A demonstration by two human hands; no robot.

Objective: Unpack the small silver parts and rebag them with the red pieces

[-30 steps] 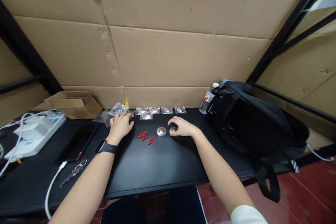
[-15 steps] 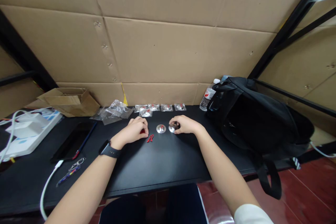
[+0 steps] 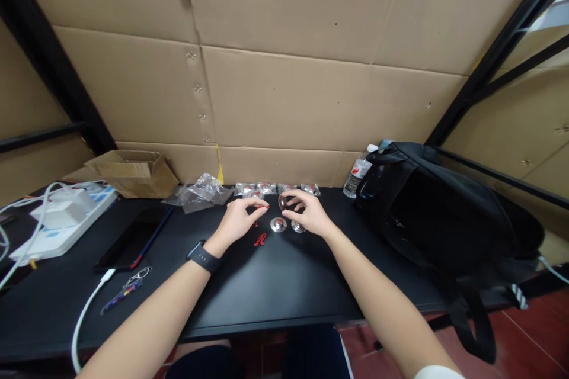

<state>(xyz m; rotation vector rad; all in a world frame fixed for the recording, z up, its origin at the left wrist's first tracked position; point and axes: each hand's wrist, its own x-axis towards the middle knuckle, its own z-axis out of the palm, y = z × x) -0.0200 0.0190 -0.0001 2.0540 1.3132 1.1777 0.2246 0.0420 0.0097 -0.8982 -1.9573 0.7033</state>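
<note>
My left hand (image 3: 240, 218) is lifted just above the black table (image 3: 267, 284), its thumb and fingertips pinched on a small red piece (image 3: 265, 206). My right hand (image 3: 306, 213) is raised beside it, fingers closed on a small shiny metal part (image 3: 283, 202). The two hands nearly meet over the table. Below them lie two silver metal discs (image 3: 278, 224) (image 3: 297, 227) and a pair of loose red pieces (image 3: 260, 240). A black watch sits on my left wrist.
Small clear bags (image 3: 262, 189) with parts line the table's back edge, beside empty crumpled bags (image 3: 202, 192). A black backpack (image 3: 440, 213) and water bottle (image 3: 358, 172) fill the right. On the left: phone (image 3: 133, 237), keys (image 3: 127, 289), power strip (image 3: 57, 222), cardboard box (image 3: 133, 172).
My left hand moved from the crumpled bags to the red pieces, pinched one and lifted it. My right hand raised a metal part off the table toward it.
</note>
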